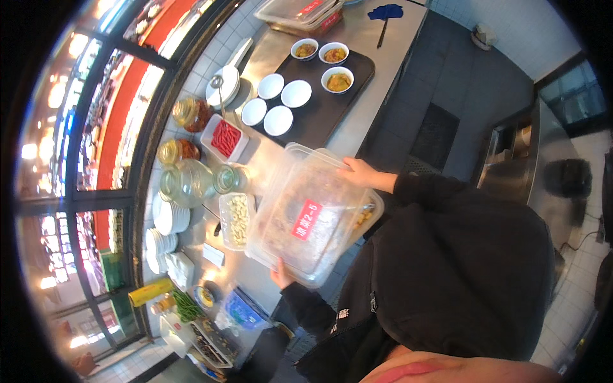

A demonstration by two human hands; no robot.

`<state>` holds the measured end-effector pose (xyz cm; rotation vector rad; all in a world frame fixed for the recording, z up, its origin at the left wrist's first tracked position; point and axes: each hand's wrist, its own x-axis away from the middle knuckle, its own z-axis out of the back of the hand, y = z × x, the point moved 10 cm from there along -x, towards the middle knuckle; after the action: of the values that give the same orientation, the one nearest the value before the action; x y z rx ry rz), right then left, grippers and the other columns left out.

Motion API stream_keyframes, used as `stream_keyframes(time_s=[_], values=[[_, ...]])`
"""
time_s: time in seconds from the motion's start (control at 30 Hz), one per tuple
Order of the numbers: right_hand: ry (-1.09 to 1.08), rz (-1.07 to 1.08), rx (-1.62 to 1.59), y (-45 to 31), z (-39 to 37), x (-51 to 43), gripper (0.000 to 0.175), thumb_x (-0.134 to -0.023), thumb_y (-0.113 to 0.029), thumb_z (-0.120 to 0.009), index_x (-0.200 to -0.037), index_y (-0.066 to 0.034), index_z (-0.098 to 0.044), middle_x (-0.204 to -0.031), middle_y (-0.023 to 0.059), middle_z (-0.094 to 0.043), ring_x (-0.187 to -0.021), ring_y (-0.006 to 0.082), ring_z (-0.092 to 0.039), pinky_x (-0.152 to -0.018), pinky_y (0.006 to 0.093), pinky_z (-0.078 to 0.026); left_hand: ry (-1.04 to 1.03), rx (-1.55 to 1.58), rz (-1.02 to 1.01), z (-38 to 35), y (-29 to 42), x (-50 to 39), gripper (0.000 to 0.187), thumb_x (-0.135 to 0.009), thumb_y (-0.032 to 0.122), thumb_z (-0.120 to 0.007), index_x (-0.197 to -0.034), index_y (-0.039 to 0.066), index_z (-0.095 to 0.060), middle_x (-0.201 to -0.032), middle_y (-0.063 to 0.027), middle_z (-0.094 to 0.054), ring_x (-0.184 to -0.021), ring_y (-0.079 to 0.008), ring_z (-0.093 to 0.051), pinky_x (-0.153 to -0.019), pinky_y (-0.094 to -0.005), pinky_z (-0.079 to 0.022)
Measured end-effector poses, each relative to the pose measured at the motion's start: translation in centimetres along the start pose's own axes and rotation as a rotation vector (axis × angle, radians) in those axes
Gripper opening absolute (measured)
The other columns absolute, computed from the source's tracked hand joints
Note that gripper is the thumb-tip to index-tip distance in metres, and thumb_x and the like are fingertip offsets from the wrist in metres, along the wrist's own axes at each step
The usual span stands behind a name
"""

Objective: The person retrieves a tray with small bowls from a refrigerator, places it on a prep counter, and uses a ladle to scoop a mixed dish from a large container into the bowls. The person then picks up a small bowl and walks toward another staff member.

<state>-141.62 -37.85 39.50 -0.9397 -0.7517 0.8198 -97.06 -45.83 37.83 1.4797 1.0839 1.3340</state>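
Observation:
Both my hands hold a clear plastic food box (373,225) with a translucent lid (282,225) that bears a red label with writing. My right hand (360,173) grips the far edge in the picture's upper part, and my left hand (282,275) grips the lower corner. Yellow pieces of food (365,216) show through the box's right side; the rest of the contents is blurred by the lid. The box is over the front edge of a steel counter (268,165). Beside it stands a white tub of pale cut pieces (237,221).
A dark tray (325,119) carries several white bowls (296,94), three of them with food (337,82). Nearby are a tub of red strips (226,139), glass jars (187,182), stacked plates (171,218) and a ladle (217,82). Lidded boxes (301,14) stand at the top.

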Motion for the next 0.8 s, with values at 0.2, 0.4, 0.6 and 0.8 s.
stream_keyframes(time_s=[0.2, 0.4, 0.6, 0.8], values=[[0.029, 0.005, -0.121, 2.3, 11.7, 1.8, 0.037, -0.079, -0.033, -0.060, -0.088, 0.0021, -0.056, -0.078, 0.0186, -0.061, -0.073, 0.0283, -0.061, -0.064, 0.0367, -0.046, -0.066, -0.067, 0.024, -11.5, 3.0, 6.4, 0.034, -0.083, 0.013, -0.063, -0.111, -0.004, -0.053, -0.101, -0.0087, -0.059, -0.086, -0.0157, -0.056, -0.076, -0.0283, -0.045], [0.220, 0.026, -0.127, 6.6, 29.8, 3.6, 0.037, -0.079, -0.034, -0.060, -0.089, 0.0015, -0.057, -0.080, 0.0188, -0.062, -0.078, 0.0299, -0.062, -0.067, 0.0379, -0.047, -0.190, -0.086, 0.049, -28.6, 2.9, 10.9, 0.033, -0.083, 0.012, -0.062, -0.111, -0.003, -0.053, -0.100, -0.0092, -0.059, -0.088, -0.0168, -0.056, -0.076, -0.0285, -0.045], [0.394, -0.128, -0.186, 12.8, 49.2, 7.5, 0.029, -0.080, -0.028, -0.061, -0.085, 0.0009, -0.056, -0.075, 0.0140, -0.061, -0.070, 0.0226, -0.060, -0.063, 0.0338, -0.046, -0.399, -0.087, 0.126, -47.3, -0.3, 13.6, 0.026, -0.084, 0.008, -0.061, -0.107, 0.000, -0.054, -0.091, -0.0054, -0.061, -0.076, -0.0134, -0.057, -0.065, -0.0252, -0.044], [0.612, -0.200, -0.164, 17.9, 64.0, 10.7, 0.024, -0.082, -0.024, -0.059, -0.082, 0.0005, -0.055, -0.070, 0.0051, -0.056, -0.065, 0.0115, -0.051, -0.059, 0.0280, -0.041, -0.640, 0.023, 0.160, -66.3, -3.5, 14.8, 0.012, -0.084, 0.011, -0.063, -0.086, 0.001, -0.059, -0.072, -0.0012, -0.059, -0.059, -0.0098, -0.054, -0.052, -0.0229, -0.041]])
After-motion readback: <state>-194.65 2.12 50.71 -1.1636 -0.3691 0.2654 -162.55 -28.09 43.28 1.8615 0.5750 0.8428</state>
